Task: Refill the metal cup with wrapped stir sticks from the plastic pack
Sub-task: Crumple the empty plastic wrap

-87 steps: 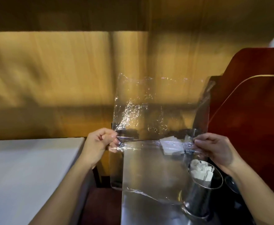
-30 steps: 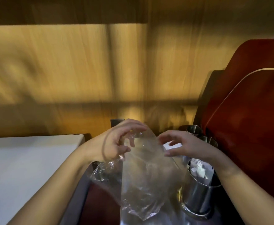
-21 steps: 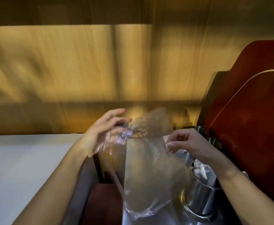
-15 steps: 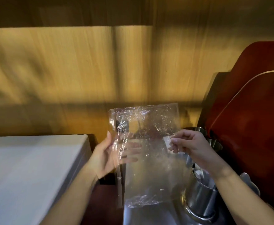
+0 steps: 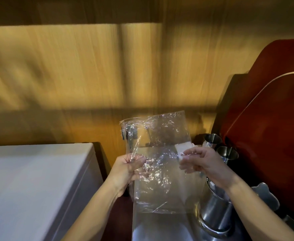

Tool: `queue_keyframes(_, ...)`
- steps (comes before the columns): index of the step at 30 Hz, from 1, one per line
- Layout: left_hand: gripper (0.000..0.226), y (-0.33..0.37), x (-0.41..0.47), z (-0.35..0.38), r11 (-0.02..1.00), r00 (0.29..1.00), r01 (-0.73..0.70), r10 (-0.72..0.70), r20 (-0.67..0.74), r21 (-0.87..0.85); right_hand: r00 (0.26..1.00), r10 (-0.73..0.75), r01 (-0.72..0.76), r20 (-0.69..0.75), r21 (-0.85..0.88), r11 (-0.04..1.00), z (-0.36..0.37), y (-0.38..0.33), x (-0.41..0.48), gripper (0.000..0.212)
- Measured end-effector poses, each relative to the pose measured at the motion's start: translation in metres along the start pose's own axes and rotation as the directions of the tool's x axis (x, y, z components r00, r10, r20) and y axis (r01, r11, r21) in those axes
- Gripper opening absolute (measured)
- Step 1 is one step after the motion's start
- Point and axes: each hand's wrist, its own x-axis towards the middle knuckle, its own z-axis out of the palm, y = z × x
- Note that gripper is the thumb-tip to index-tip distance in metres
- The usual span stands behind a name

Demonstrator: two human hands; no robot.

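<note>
A clear, crinkled plastic pack (image 5: 160,153) hangs upright between my hands, and it looks empty. My left hand (image 5: 128,169) pinches its left edge. My right hand (image 5: 203,164) grips its right edge, where a small white patch (image 5: 183,147) shows. The metal cup (image 5: 215,213) stands below my right wrist on a shiny metal counter (image 5: 160,228). White wrapped stir sticks (image 5: 212,184) peek out of the cup, mostly hidden by my right forearm.
Two smaller metal cups (image 5: 212,139) (image 5: 227,153) stand behind the right hand. Dark red curved panels (image 5: 273,127) rise at the right. A white-topped surface (image 5: 29,188) lies at the left. A wood-panelled wall (image 5: 90,75) fills the back.
The pack was stretched wide, then crumpled between both hands, then pulled flat and upright again. My left hand has shifted from an open palm behind it to a pinch on its left edge.
</note>
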Motion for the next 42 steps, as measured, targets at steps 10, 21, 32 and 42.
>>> queue_keyframes(10, 0.011, 0.008, -0.002, -0.003, 0.993, 0.997, -0.063, 0.067, -0.045, 0.102, 0.998, 0.038, -0.039, -0.056, -0.026, 0.999, 0.000, 0.012, 0.004, 0.025)
queue_keyframes(21, 0.020, 0.009, -0.003, -0.007, 0.997, 0.997, -0.007, 0.013, -0.074, 0.071, 0.996, 0.073, -0.073, -0.053, 0.011, 0.997, 0.001, 0.016, 0.004, 0.021)
queue_keyframes(32, 0.027, 0.010, -0.005, -0.008, 0.994, 0.999, 0.005, 0.001, -0.053, 0.110, 0.998, 0.056, -0.055, -0.013, 0.022, 0.998, -0.003, 0.016, 0.002, 0.014)
queue_keyframes(42, 0.007, 0.009, -0.007, -0.011, 0.990, 0.998, -0.045, 0.038, 0.051, 0.132, 0.999, 0.041, -0.041, 0.004, 0.088, 0.995, 0.000, 0.016, -0.004, 0.014)
